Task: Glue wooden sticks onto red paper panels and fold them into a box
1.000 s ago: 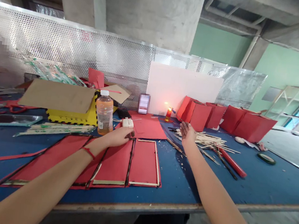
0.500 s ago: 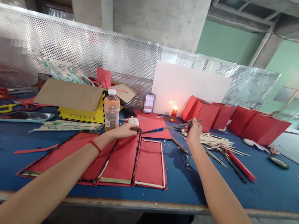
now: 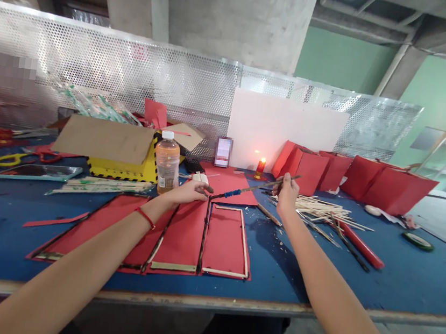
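Observation:
My right hand [image 3: 287, 194] is closed around the far end of a thin dark stick [image 3: 259, 186] with a blue wrapping [image 3: 233, 193] along it. The stick slants down leftward, its tip close to my left fingertips. My left hand [image 3: 192, 192] has its fingers pressed together at the top edge of a red paper sheet [image 3: 185, 238]; what they pinch is too small to make out. Dark strips [image 3: 203, 235] divide the sheet into panels. Pale thin wooden strips [image 3: 246, 240] edge the right panel.
A lit candle [image 3: 261, 167] stands behind the stick. Around are a drink bottle [image 3: 167, 164], a yellow box [image 3: 119, 170], loose wooden sticks [image 3: 323, 209], red paper bags [image 3: 308, 169], a red candle [image 3: 363, 249], scissors [image 3: 8, 160] and a phone [image 3: 223, 152]. The table's front edge [image 3: 262, 307] is near me.
Both hands keep nearly the same places. My right hand and the stick have shifted very slightly, and the whole view has moved a little.

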Tool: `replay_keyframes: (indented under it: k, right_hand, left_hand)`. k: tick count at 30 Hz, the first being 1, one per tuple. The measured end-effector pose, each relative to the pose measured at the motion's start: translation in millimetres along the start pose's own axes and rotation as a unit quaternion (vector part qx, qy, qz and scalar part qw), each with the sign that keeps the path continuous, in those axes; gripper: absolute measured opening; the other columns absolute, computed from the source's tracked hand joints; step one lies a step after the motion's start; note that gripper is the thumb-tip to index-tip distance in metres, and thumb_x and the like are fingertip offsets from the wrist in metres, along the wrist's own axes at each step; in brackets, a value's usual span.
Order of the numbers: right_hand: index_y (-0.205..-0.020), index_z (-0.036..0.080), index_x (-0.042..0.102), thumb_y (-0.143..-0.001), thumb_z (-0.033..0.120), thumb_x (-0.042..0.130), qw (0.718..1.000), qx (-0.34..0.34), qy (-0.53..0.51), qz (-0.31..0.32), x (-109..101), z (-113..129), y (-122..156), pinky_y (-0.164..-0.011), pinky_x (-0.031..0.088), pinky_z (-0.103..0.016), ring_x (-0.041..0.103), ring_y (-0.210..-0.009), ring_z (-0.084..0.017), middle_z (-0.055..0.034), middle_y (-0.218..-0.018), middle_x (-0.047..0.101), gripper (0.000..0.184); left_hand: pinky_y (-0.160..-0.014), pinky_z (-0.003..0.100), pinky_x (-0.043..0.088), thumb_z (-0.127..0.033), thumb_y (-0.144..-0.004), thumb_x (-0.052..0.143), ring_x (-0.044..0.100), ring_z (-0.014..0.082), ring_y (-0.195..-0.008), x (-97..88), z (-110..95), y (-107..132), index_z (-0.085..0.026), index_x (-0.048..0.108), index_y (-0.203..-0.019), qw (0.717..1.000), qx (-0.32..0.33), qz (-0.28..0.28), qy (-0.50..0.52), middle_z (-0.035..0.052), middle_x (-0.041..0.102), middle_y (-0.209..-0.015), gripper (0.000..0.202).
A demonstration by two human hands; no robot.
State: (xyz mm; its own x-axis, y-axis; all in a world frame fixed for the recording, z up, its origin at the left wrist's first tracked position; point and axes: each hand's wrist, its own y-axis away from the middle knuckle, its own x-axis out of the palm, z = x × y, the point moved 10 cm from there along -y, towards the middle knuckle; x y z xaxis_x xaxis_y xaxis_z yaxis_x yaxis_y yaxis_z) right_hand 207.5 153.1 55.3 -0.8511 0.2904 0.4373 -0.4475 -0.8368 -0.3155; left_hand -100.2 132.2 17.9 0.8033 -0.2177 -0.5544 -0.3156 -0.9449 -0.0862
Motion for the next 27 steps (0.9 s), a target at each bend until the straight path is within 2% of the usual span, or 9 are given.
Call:
replay_keyframes:
  k: [6,11,15,19,23,25,27]
  right_hand:
    - [-0.061,0.020,0.052,-0.095,0.039,0.050,1.000,-0.014,0.009,0.006,2.8,6.8,4.2,-0.032,0.029,-0.021,0.038,-0.029,-0.008,0.0068,-0.037,0.048,0.038]
    - [-0.062,0.021,0.053,-0.093,0.045,0.051,0.998,-0.054,0.009,0.004,3.9,14.6,7.6,-0.034,0.029,-0.021,0.038,-0.032,-0.008,0.0071,-0.039,0.047,0.040]
    - [-0.063,0.021,0.053,-0.094,0.047,0.048,0.994,-0.112,0.017,0.003,6.9,30.6,16.5,-0.034,0.030,-0.021,0.040,-0.033,-0.008,0.0066,-0.039,0.047,0.041]
    - [-0.065,0.021,0.051,-0.095,0.049,0.044,0.981,-0.188,0.050,-0.008,11.9,58.3,38.5,-0.035,0.032,-0.020,0.041,-0.033,-0.008,0.0067,-0.040,0.047,0.041]
    - [-0.069,0.021,0.051,-0.098,0.046,0.038,0.949,-0.298,0.100,-0.005,19.2,89.7,70.8,-0.041,0.038,-0.020,0.046,-0.037,-0.008,0.0070,-0.043,0.046,0.040]
    - [-0.070,0.021,0.052,-0.099,0.042,0.036,0.917,-0.376,0.135,0.017,26.5,105.0,91.9,-0.044,0.041,-0.021,0.050,-0.037,-0.009,0.0067,-0.044,0.048,0.039]
    - [-0.071,0.021,0.053,-0.100,0.035,0.037,0.869,-0.463,0.165,0.052,36.2,118.4,117.4,-0.045,0.042,-0.022,0.051,-0.038,-0.009,0.0061,-0.045,0.050,0.036]
  left_hand:
    - [-0.082,0.031,0.045,-0.029,-0.061,0.067,0.062,0.0206,-0.091,-2.3,-6.2,3.5,-0.014,0.066,-0.097,1.000,-0.014,-0.020,0.008,0.0043,0.068,-0.088,0.040]
    - [-0.068,0.027,0.043,-0.027,-0.061,0.068,0.060,0.0178,-0.077,-4.7,-8.4,5.2,-0.015,0.066,-0.093,0.999,-0.028,-0.036,0.004,0.0000,0.064,-0.073,0.034]
    - [-0.050,0.023,0.032,-0.022,-0.061,0.067,0.046,0.0104,-0.052,-7.3,-0.1,4.3,-0.014,0.065,-0.094,0.997,-0.064,-0.051,0.005,-0.0053,0.052,-0.059,0.034]
    - [-0.044,0.022,0.022,-0.021,-0.061,0.066,0.033,0.0073,-0.044,-10.4,2.9,3.9,-0.014,0.064,-0.093,0.995,-0.073,-0.072,0.001,-0.0073,0.045,-0.054,0.032]
    - [-0.045,0.021,0.023,-0.023,-0.059,0.067,0.038,0.0083,-0.046,-11.7,4.6,3.5,-0.015,0.064,-0.091,0.993,-0.080,-0.084,-0.002,-0.0074,0.045,-0.054,0.033]
    - [-0.045,0.021,0.025,-0.023,-0.057,0.069,0.041,0.0095,-0.048,-13.1,5.9,3.3,-0.015,0.064,-0.089,0.992,-0.084,-0.092,-0.006,-0.0067,0.047,-0.055,0.032]
    - [-0.046,0.022,0.027,-0.024,-0.056,0.071,0.044,0.0107,-0.050,-15.1,6.4,3.1,-0.016,0.065,-0.086,0.991,-0.083,-0.103,-0.011,-0.0057,0.049,-0.057,0.032]
